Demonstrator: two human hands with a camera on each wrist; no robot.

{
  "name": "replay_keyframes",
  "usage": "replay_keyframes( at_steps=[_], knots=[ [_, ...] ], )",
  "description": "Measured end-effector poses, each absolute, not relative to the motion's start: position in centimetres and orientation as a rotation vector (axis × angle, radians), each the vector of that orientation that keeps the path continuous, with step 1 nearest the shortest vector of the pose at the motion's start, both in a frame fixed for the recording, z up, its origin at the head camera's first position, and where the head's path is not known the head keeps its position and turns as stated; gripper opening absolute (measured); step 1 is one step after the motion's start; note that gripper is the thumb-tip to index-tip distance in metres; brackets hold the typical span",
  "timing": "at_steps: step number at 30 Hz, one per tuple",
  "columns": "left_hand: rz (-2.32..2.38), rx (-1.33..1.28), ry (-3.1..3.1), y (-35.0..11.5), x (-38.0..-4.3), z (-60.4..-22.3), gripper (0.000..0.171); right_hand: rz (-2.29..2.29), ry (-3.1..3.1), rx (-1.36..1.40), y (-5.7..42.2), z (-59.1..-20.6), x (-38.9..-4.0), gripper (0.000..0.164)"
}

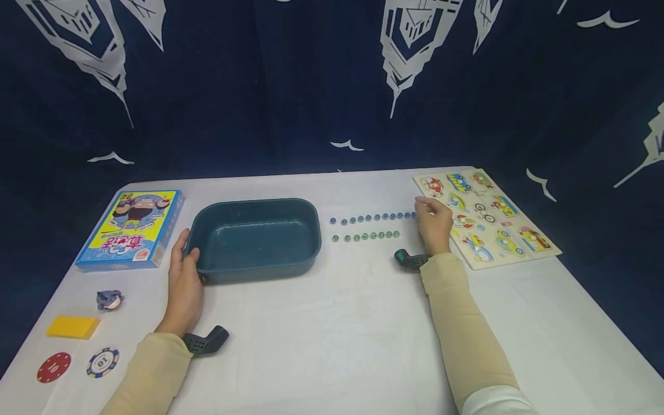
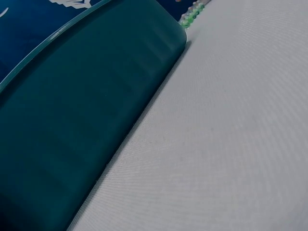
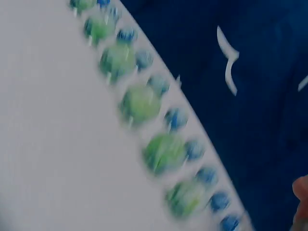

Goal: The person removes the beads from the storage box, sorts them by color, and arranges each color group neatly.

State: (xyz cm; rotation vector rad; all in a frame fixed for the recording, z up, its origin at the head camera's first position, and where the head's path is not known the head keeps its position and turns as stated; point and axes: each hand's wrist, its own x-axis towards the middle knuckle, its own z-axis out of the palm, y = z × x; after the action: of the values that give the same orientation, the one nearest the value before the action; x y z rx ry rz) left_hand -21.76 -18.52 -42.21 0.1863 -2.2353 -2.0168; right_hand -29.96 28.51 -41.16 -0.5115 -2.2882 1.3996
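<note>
My left hand point(image 1: 185, 288) lies along the left end of a dark teal rectangular basin point(image 1: 259, 271), fingers fairly straight against the wall and thumb at the rim. In the left wrist view the basin's long side point(image 2: 91, 106) fills the left. My right hand point(image 1: 434, 225) is at the right end of a row of blue marbles point(image 1: 377, 217), fingers bent; I cannot tell whether a marble is between the fingertips. Nearer me runs a row of green marbles point(image 1: 365, 236). Both rows show blurred in the right wrist view, the green marbles point(image 3: 139, 103) beside the smaller-looking blue marbles point(image 3: 175, 118).
A wooden picture puzzle board point(image 1: 490, 219) lies right of my right hand. Left of the basin is a blue and yellow box point(image 1: 129, 230). Nearer me are a small blue animal figure point(image 1: 109, 300), a yellow block point(image 1: 73, 327), a red chip point(image 1: 54, 367) and a white-blue chip point(image 1: 102, 362).
</note>
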Motion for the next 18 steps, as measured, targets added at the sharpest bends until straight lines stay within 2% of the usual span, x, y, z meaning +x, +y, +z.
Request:
replay_keyframes(
  at_steps=[9,18],
  knots=[
    [-2.052,0.210,-2.209,-18.7,-22.1,-42.2,0.054,1.803,-2.513,0.247,23.6,-36.3,-29.2,0.026],
    [-2.026,0.185,-2.222,-18.7,-21.9,-42.3,0.054,1.758,-2.735,0.774,17.9,-34.3,-29.1,0.019]
  ],
)
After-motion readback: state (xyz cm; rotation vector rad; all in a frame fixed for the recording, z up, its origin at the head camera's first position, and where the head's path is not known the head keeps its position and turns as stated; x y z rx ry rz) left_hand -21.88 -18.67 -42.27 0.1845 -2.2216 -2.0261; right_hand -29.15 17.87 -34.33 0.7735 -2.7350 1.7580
